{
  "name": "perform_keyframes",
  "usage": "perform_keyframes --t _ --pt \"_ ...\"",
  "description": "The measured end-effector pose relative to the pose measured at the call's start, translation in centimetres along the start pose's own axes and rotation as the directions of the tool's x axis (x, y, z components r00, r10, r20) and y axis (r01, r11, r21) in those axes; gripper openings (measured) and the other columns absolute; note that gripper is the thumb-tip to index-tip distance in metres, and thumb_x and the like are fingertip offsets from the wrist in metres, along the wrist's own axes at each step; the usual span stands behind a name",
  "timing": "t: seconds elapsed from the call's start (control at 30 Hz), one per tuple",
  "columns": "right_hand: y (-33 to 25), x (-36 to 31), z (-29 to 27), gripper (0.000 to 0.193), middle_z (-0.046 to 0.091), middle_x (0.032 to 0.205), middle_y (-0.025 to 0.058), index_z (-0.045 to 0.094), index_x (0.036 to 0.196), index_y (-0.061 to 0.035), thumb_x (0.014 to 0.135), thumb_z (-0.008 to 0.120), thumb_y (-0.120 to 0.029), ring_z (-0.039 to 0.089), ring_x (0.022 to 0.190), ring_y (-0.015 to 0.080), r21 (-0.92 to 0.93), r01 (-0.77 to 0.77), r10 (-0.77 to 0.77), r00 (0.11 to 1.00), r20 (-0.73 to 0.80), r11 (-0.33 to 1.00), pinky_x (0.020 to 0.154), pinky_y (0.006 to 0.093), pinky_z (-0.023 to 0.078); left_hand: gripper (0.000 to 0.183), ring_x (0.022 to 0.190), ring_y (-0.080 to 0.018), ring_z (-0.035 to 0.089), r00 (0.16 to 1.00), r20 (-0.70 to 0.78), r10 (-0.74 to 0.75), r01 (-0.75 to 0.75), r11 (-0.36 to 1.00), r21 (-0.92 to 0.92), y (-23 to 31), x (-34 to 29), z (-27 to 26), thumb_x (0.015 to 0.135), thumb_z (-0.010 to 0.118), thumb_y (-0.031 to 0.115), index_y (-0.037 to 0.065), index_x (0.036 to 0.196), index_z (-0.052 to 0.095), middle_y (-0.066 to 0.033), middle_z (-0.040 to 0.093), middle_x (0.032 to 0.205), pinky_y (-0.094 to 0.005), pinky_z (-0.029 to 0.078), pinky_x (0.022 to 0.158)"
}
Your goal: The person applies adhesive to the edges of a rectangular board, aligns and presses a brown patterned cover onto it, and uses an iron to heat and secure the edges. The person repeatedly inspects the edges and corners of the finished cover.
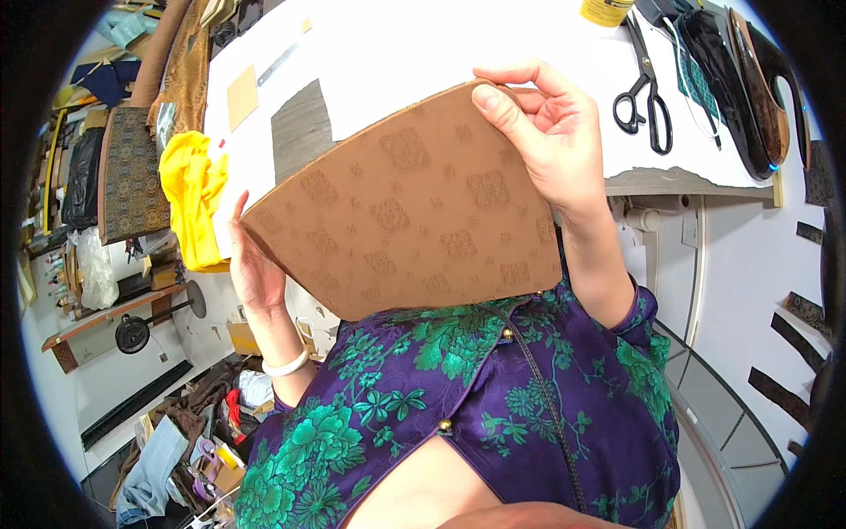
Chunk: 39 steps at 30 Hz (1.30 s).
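Note:
A brown, stiff-looking fabric panel (414, 212) with raised square motifs is held up in front of my chest, over the near edge of the white table. My right hand (557, 132) pinches its upper right corner, thumb on the near face and fingers behind. At the panel's left corner, my left hand (256, 269) grips the edge, most of its fingers hidden behind the cloth. The panel's top edge curves gently, and its lower edge hangs close to my purple and green flowered top (423, 361).
Black scissors (648, 97) lie on the white table (388, 53) at the right, near an iron (749, 97) and a yellow tub (605, 11). A grey cloth piece (301, 128), a ruler (280, 63) and a bunched yellow cloth (194, 194) are on the left.

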State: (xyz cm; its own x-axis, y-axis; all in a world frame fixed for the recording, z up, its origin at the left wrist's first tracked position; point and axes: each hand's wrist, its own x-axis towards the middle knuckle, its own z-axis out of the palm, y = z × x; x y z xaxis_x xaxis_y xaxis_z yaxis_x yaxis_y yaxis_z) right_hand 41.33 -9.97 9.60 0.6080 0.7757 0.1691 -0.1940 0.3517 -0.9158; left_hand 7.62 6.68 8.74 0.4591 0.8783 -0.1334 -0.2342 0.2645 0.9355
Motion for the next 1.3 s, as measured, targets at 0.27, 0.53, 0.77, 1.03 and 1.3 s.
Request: perform_keyframes --t 0.27,0.53,0.77,1.03,1.3 --pt "-0.9 -0.6 -1.9 0.062 0.067 0.12 0.0156 0.047 0.139 -0.0016 0.086 0.078 -0.009 0.065 0.102 0.0151 0.046 -0.161 0.142 0.948 0.284 0.986 0.086 0.028 0.054 0.034 0.125 -0.0248 0.054 0.981 -0.179 0.081 -0.112 0.979 -0.169 1.7 0.6 -3.5 0.103 0.056 0.027 0.012 0.133 0.054 -0.0057 0.057 0.135 -0.0454 0.046 0.105" --pt "-2.6 2.2 6.5 0.031 0.067 0.104 0.0024 0.059 0.121 0.0007 0.099 0.064 -0.021 0.06 0.098 0.0086 0.498 0.251 -0.127 0.955 -0.269 0.83 0.09 0.0224 0.047 0.031 0.125 -0.0241 0.054 0.924 -0.204 0.324 -0.381 0.835 -0.398 -1.7 1.9 0.6 0.103 0.054 0.028 0.01 0.129 0.055 -0.0062 0.061 0.13 -0.0447 0.043 0.108" --pt "-8.2 5.8 7.6 0.032 0.069 0.104 0.006 0.06 0.117 0.0038 0.098 0.067 -0.021 0.061 0.092 0.0076 0.227 0.49 -0.506 0.863 0.014 0.842 0.084 0.0225 0.048 0.049 0.132 -0.0238 0.048 0.653 -0.051 0.755 -0.726 0.644 0.242 7.1 4.7 8.2 0.108 0.038 0.036 0.002 0.142 0.044 -0.0155 0.053 0.138 -0.0433 0.032 0.114" --pt "-7.1 6.5 7.7 0.033 0.069 0.105 0.0049 0.062 0.117 0.002 0.096 0.069 -0.023 0.062 0.095 0.0086 0.163 0.471 -0.495 0.85 0.179 0.867 0.085 0.0228 0.049 0.035 0.092 -0.015 0.065 0.726 -0.14 0.673 -0.679 0.734 0.01 11.0 6.7 12.3 0.105 0.049 0.034 0.002 0.108 0.064 -0.0082 0.069 0.102 -0.0276 0.051 0.086" --pt "-8.1 6.3 8.8 0.038 0.064 0.088 -0.0025 0.066 0.112 -0.0016 0.109 0.043 -0.032 0.053 0.082 0.0022 0.196 0.424 -0.455 0.878 0.152 0.884 0.074 0.0186 0.043 0.035 0.106 -0.0168 0.061 0.713 -0.036 0.7 -0.7 0.708 -0.09 10.6 7.4 10.6 0.108 0.039 0.029 0.003 0.111 0.062 -0.0093 0.066 0.113 -0.032 0.046 0.097"
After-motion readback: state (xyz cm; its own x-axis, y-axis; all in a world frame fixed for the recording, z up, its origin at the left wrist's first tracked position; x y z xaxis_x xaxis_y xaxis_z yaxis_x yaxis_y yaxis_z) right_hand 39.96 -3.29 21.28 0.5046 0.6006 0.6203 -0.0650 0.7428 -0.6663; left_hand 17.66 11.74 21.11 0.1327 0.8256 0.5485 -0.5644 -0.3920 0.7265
